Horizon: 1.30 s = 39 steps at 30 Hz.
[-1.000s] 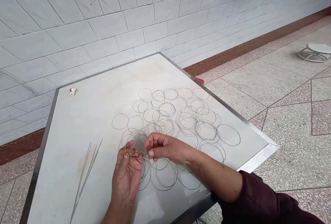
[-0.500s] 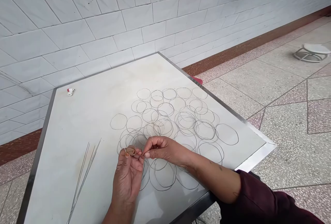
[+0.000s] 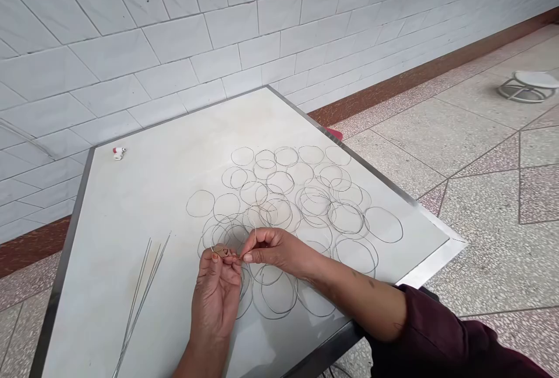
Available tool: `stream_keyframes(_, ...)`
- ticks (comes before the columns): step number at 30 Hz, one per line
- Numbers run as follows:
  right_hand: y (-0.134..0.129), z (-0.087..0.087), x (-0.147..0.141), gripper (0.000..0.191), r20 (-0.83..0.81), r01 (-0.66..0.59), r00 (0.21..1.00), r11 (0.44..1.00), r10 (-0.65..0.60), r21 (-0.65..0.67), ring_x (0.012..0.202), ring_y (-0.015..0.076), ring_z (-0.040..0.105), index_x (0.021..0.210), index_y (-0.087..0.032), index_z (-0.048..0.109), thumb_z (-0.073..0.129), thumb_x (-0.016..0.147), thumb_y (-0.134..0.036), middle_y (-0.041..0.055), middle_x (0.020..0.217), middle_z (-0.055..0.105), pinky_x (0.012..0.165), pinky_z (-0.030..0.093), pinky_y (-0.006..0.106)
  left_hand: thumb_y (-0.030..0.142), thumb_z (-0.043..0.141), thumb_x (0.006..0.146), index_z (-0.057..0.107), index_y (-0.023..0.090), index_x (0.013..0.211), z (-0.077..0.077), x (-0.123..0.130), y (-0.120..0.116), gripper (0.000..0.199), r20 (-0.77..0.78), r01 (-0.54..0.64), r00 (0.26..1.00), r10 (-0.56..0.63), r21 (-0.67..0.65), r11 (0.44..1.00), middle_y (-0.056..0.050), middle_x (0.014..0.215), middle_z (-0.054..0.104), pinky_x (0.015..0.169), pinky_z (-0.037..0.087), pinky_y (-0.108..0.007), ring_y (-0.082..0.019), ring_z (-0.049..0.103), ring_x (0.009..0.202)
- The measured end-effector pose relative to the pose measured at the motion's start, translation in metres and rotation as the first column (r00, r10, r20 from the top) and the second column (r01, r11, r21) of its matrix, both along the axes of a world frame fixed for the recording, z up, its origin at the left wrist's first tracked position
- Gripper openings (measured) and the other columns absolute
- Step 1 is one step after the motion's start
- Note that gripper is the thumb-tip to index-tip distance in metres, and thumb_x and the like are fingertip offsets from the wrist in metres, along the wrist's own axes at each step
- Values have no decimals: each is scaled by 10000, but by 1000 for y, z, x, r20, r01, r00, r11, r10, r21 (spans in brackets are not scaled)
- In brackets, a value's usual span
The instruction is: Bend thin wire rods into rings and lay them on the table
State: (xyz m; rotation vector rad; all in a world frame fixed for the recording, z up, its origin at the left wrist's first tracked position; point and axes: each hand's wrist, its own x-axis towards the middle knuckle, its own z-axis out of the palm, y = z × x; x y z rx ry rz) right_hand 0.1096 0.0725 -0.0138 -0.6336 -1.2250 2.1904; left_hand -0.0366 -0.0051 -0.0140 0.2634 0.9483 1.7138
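My left hand pinches a small flat brown piece between thumb and fingers, above the near part of the table. Beside it, my right hand has thumb and forefinger closed on a thin wire that curves up from the fingertips and meets the brown piece's side. The fingertips of both hands almost touch. Several thin wire rings lie overlapping on the white table around and beyond my hands. To the left of my left hand lie several straight wires in a loose bundle.
The white table has a metal edge and stands against a white tiled wall. A small red and white object lies at its far left corner. On the speckled floor at the right is a round white stool.
Both hands stay in nearly the same place. The brown piece has tilted slightly in my left fingers.
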Motion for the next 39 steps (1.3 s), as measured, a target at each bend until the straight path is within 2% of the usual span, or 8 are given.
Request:
stream_keyframes(11,-1,3,0,289,87,85,992,991,-94,105,716,114,518,766,-185,671,829,736,-426,-27,739,599,704,423,272,281,879,690,656,205,744,2,-2,1,242,0,-55,999,55,-36,998,28,756,617,721,597,-269,-123,618,726)
stream_keyframes(16,1,4,2,272,85,101,990,985,-114,137,752,122,513,770,-188,663,816,753,-414,-19,785,593,726,415,279,267,880,691,655,198,738,0,-4,2,239,13,-70,997,71,-39,997,34,729,602,790,601,-263,-105,613,721)
stream_keyframes(22,2,5,3,307,24,59,998,998,-59,-15,701,107,477,792,-188,642,833,739,-423,-30,761,570,701,403,275,253,881,682,645,187,706,2,-5,3,246,-4,-47,999,47,-25,999,35,692,578,747,598,-233,-95,588,678)
stream_keyframes(29,4,4,6,273,-31,28,999,996,-31,-85,695,91,486,800,-183,648,842,751,-368,-35,764,570,716,406,264,249,881,675,643,179,688,5,-6,2,248,-28,-15,999,15,-22,1000,28,684,574,709,591,-215,-95,578,672)
stream_keyframes(35,7,3,9,276,-112,-8,993,966,-22,-258,725,82,520,822,-188,642,871,723,-306,-37,808,572,724,433,245,236,892,654,652,193,709,5,-8,2,250,-22,8,1000,-8,-26,1000,35,689,576,677,581,-209,-94,575,658)
stream_keyframes(39,7,4,11,273,-170,-38,985,951,-16,-308,729,85,531,823,-185,634,869,726,-285,-35,814,550,694,448,236,244,891,658,658,191,700,6,-8,3,243,-30,30,999,-31,-38,999,32,682,579,667,576,-206,-95,575,653)
